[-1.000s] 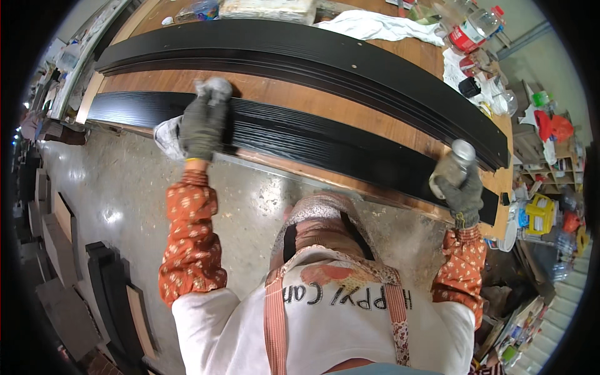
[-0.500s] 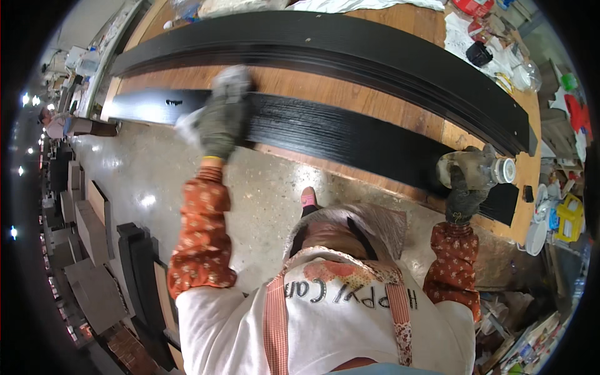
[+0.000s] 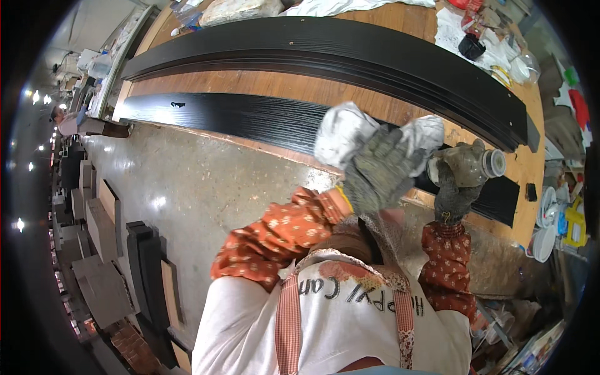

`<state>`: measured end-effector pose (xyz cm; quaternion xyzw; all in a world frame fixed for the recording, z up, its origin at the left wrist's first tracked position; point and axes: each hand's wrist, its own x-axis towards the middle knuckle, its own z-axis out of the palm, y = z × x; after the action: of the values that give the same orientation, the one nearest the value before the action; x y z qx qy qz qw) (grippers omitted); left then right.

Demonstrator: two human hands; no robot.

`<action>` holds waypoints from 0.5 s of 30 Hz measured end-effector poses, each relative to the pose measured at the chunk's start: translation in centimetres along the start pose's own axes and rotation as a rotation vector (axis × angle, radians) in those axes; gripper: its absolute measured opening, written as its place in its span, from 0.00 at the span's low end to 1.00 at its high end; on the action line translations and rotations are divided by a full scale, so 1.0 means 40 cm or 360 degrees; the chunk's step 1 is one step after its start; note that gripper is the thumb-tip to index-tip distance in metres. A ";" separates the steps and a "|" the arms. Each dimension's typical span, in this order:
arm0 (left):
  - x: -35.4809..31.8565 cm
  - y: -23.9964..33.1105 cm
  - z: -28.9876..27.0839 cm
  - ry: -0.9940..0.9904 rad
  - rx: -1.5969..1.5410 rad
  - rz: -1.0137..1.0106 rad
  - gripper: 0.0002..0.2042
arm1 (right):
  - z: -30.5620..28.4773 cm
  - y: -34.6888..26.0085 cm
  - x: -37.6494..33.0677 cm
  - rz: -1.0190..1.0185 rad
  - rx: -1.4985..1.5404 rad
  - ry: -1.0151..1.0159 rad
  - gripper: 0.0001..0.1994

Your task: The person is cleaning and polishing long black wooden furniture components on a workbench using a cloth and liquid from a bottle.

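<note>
- Left hand (image 3: 380, 175): grey glove, closed around a white rag (image 3: 350, 134); the rag is bunched and raised above the near black board (image 3: 250, 119), its end touching the bottle.
- Right hand (image 3: 455, 187): grey glove, wrapped around a small cloudy bottle (image 3: 467, 164), tipped sideways, white neck pointing right.
- Far board (image 3: 325, 53): long, black, moulded, lying across the table.
- Table (image 3: 250, 82): bare orange-brown wood showing between the boards.
- Table's right end: white cloth (image 3: 453, 31), black cap, clear jar, yellow and white containers, too small to tell further.
- Floor (image 3: 187, 181): grey speckled concrete; dark and pale panels (image 3: 147, 262) stacked at left.
</note>
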<state>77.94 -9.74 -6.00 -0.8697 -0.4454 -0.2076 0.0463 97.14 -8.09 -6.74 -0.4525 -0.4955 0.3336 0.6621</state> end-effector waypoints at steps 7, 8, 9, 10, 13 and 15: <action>-0.201 -0.548 -0.266 -0.0792 0.0627 -0.1196 0.24 | -0.016 0.001 0.000 -0.0055 -0.0260 0.0004 0.43; -0.256 -0.608 -0.304 -0.0220 0.0218 -0.1494 0.23 | -0.018 -0.002 0.000 -0.0031 -0.0267 0.0006 0.43; -0.288 -0.673 -0.336 -0.0066 -0.0113 -0.1532 0.26 | -0.020 -0.005 0.000 -0.0029 -0.0285 0.0023 0.42; -0.307 -0.713 -0.335 0.0036 -0.0112 -0.1724 0.26 | -0.021 -0.007 0.002 -0.0104 -0.0386 0.0057 0.42; -0.305 -0.716 -0.307 0.0036 0.0365 -0.1480 0.27 | -0.026 -0.005 0.005 -0.0142 -0.0471 0.0089 0.44; -0.237 -0.609 -0.243 -0.0095 0.0419 -0.1305 0.21 | -0.030 0.000 0.004 -0.0247 -0.0513 0.0079 0.42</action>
<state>50.61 -4.89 -3.51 -0.6130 -0.7780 -0.1250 0.0576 98.34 -8.28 -6.81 -0.5213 -0.5596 0.1864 0.6167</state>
